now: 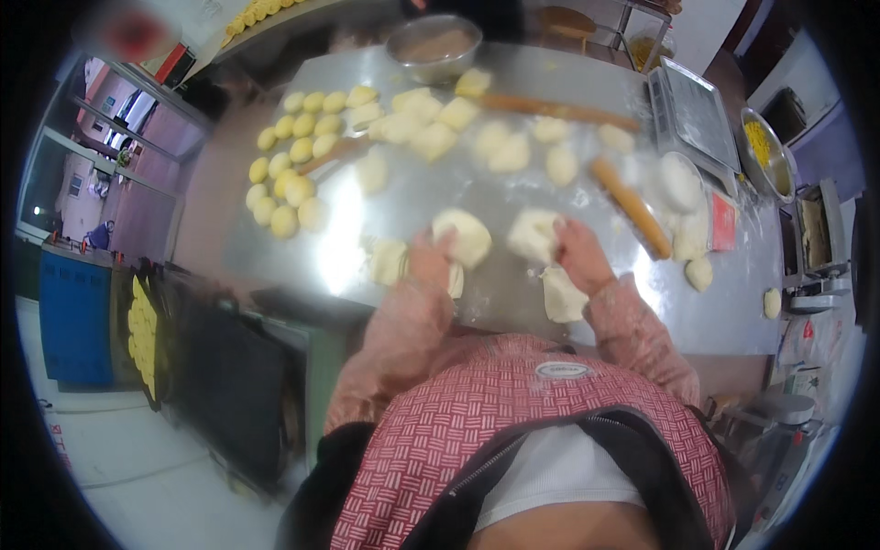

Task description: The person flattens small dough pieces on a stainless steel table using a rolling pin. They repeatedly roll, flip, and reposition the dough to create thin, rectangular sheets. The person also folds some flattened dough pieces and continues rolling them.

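My left hand (432,260) grips the near edge of a pale, flattened dough piece (469,237) above the steel table. Another dough piece (388,262) lies just left of that hand, and part of one more shows under its right side. With fingertips and thumb, my right hand (583,256) pinches the right edge of a second dough piece (528,234), which is blurred. Below this hand a squarish dough slab (564,297) rests near the table's front edge.
Across the steel table (495,295) are rounded yellowish dough balls (302,150), flat dough pieces (419,120), a long rolling pin (560,110) and a shorter one (629,206). A metal bowl (434,51) stands at the back. A scale (694,113) and a bowl of yellow filling (764,148) are right.
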Demonstrator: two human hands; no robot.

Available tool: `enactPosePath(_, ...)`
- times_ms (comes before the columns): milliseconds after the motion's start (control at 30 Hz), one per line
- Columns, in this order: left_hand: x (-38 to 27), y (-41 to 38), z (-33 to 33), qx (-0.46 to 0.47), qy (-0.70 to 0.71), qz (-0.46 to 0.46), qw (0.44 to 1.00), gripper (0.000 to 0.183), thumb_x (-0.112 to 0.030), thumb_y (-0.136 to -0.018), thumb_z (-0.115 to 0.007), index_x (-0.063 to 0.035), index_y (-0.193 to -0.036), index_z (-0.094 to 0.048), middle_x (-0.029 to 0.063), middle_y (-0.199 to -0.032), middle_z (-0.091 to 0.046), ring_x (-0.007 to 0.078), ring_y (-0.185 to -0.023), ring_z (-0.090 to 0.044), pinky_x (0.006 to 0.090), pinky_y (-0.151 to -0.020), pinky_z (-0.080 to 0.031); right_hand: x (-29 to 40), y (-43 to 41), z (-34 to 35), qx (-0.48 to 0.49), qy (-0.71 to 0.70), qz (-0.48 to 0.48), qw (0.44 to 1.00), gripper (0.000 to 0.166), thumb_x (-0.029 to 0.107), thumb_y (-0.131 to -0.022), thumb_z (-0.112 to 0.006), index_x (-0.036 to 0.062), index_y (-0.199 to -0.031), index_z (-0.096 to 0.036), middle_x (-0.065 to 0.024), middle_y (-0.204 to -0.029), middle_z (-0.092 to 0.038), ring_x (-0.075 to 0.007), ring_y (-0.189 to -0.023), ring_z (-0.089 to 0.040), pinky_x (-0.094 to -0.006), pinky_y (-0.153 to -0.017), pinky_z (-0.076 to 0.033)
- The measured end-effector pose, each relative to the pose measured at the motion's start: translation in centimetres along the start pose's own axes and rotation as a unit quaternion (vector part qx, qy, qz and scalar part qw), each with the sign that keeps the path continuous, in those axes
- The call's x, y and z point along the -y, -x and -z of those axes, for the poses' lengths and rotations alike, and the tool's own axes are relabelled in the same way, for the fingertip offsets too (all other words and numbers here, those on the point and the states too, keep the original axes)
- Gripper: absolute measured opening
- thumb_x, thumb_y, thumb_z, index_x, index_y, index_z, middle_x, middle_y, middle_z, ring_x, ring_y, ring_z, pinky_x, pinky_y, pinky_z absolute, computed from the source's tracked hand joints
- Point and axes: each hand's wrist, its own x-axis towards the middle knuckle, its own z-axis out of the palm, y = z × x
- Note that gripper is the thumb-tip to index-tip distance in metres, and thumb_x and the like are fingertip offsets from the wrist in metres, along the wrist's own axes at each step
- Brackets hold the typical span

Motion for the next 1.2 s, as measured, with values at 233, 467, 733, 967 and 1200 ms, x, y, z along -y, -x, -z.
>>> enactPosePath(233, -0.1, -2.6, 10.6, -0.135, -0.347, -0.056, 0.927, 0.055, -0.023, -0.076, -0.067, 0.0027, -0.119, -0.045, 0.0191, -0.113, -0.052, 0.0295, -0.100, -0.053, 0.0359, -0.081, -0.046, -1.6, 1.5, 5.8, -0.117, 0.613, 0.008, 0.781, 0.055, 0.036, -0.074, -0.065, -0.0060, -0.105, -0.051, -0.0202, -0.099, -0.058, -0.0323, -0.092, -0.056, -0.0350, -0.077, -0.046)
enactPosePath(467, 5.6, -1.5, 15.5, -0.123, -0.477, -0.063, 0.868, 0.058, -0.024, -0.057, -0.079, 0.0017, -0.103, -0.055, 0.0158, -0.090, -0.062, 0.0297, -0.082, -0.060, 0.0368, -0.073, -0.048, -8.8, 5.4, 7.2, -0.174, 0.461, -0.055, 0.868, 0.043, 0.021, -0.060, -0.075, -0.0041, -0.090, -0.057, -0.0155, -0.081, -0.062, -0.0256, -0.074, -0.061, -0.0343, -0.068, -0.048)
enactPosePath(733, 5.8, -2.8, 14.5, -0.088, -0.333, 0.024, 0.939, 0.038, -0.013, -0.065, -0.075, 0.0037, -0.095, -0.060, 0.0139, -0.083, -0.064, 0.0211, -0.080, -0.062, 0.0327, -0.068, -0.051, -7.5, 4.1, 3.9, -0.230, 0.528, 0.048, 0.816, 0.035, 0.019, -0.059, -0.077, -0.0009, -0.079, -0.056, -0.0117, -0.071, -0.062, -0.0220, -0.069, -0.061, -0.0319, -0.061, -0.049)
enactPosePath(967, -0.6, -4.9, 13.8, -0.252, -0.206, 0.005, 0.946, 0.039, -0.008, -0.071, -0.070, 0.0090, -0.100, -0.051, 0.0142, -0.090, -0.060, 0.0222, -0.079, -0.060, 0.0307, -0.070, -0.048, -6.3, 4.7, 3.1, -0.210, 0.415, -0.113, 0.878, 0.030, 0.013, -0.068, -0.073, -0.0052, -0.085, -0.056, -0.0099, -0.073, -0.060, -0.0167, -0.067, -0.058, -0.0296, -0.057, -0.047)
enactPosePath(1200, -1.2, 0.0, 9.2, 0.004, -0.441, 0.021, 0.897, 0.047, -0.021, -0.066, -0.073, 0.0010, -0.100, -0.050, 0.0158, -0.089, -0.059, 0.0256, -0.084, -0.058, 0.0344, -0.074, -0.046, -0.9, 3.1, -9.5, -0.070, 0.222, -0.067, 0.970, 0.027, 0.007, -0.074, -0.066, -0.0046, -0.095, -0.054, -0.0099, -0.085, -0.060, -0.0135, -0.075, -0.057, -0.0272, -0.066, -0.048)
